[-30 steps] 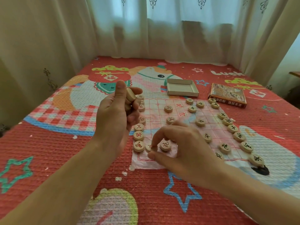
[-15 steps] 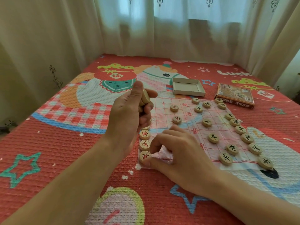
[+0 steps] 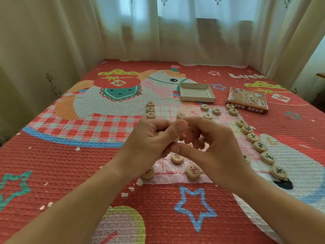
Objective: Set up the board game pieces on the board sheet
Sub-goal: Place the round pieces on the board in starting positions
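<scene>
A thin pink-lined board sheet (image 3: 168, 179) lies on the red bed cover. Round wooden pieces with red or black characters stand along its left edge (image 3: 150, 109), its right edge (image 3: 260, 146) and across the far side (image 3: 204, 107). Two pieces (image 3: 193, 171) rest near the front edge. My left hand (image 3: 149, 140) is curled above the board with wooden pieces in its fist, one peeking under the thumb. My right hand (image 3: 213, 147) meets it fingertip to fingertip; whether it grips a piece is hidden.
An open cardboard box tray (image 3: 197, 92) and the printed game box lid (image 3: 247, 100) lie beyond the board. Curtains hang behind the bed. The bed's left edge drops off by the wall.
My right hand has lifted off the board's front corner and risen to meet my left hand. A piece now sits near the front edge where the right hand was. The camera shifted slightly.
</scene>
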The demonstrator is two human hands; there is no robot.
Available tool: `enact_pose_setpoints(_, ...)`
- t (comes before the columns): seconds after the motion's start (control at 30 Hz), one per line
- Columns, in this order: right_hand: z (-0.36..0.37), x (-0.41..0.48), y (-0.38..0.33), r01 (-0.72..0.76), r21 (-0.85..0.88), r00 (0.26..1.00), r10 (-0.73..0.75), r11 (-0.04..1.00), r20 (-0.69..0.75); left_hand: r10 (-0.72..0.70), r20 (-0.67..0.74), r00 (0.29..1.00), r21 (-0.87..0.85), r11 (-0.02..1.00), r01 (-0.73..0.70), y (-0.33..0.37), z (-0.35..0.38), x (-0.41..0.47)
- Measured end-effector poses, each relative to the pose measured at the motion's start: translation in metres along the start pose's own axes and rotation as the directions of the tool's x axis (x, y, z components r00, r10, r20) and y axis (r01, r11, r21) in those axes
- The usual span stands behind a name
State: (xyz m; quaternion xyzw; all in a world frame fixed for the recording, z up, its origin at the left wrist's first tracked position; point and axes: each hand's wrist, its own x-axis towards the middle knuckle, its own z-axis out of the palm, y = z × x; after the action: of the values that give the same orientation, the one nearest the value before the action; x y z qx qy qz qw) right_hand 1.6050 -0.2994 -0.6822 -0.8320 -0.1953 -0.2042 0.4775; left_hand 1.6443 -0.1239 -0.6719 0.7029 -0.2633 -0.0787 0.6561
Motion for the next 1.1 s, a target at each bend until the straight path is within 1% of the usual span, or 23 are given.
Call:
enact_pose_setpoints(0.1, -0.004, 0.003, 0.003, 0.019, -0.006, 1.0, -0.018, 1.0, 0.022, -0.01, 0.022, 1.0, 0.01, 1.0, 0.01, 0.0, 0.001, -0.001)
enact_pose_setpoints(0.2, -0.007, 0.003, 0.004, 0.033, -0.019, 0.999, -0.033, 0.999, 0.008, -0.006, 0.039, 0.999, 0.025, 1.0, 0.005, 0.002, 0.002, -0.002)
enact_pose_setpoints(0.3, -0.01, 0.004, 0.005, 0.039, -0.058, 0.999, -0.039, 0.998, 0.0, -0.034, 0.005, 0.999, -0.011, 0.999, 0.034, 0.002, 0.001, -0.001)
enact_pose_setpoints(0.43, -0.011, 0.004, 0.005, 0.038, -0.072, 0.999, -0.039, 0.997, -0.009, -0.049, -0.005, 0.999, -0.053, 0.997, 0.048, 0.005, 0.001, 0.0)
enact_pose_setpoints(0.6, -0.011, 0.003, 0.007, 0.038, -0.087, 0.999, -0.041, 0.995, -0.027, -0.057, -0.139, 0.989, -0.058, 0.997, 0.049, 0.012, -0.001, 0.0)
enact_pose_setpoints(0.73, -0.011, 0.003, 0.008, 0.04, -0.097, 0.999, -0.043, 0.995, -0.031, -0.074, -0.236, 0.969, -0.105, 0.993, 0.051, 0.004, -0.008, 0.004)
enact_pose_setpoints(0.93, -0.01, 0.002, 0.009, 0.026, -0.115, 0.999, -0.031, 0.993, -0.038, -0.134, -0.324, 0.937, -0.191, 0.979, 0.074, 0.0, -0.016, 0.007)
enact_pose_setpoints(1.0, -0.009, 0.003, 0.011, 0.008, -0.141, 0.999, -0.013, 0.99, -0.035, -0.15, -0.366, 0.918, -0.221, 0.973, 0.071, 0.002, -0.019, 0.009)
enact_pose_setpoints(1.1, -0.003, 0.01, 0.014, -0.011, -0.246, 0.999, 0.002, 0.969, -0.036, -0.182, -0.426, 0.886, -0.28, 0.958, 0.062, 0.003, -0.026, 0.011)
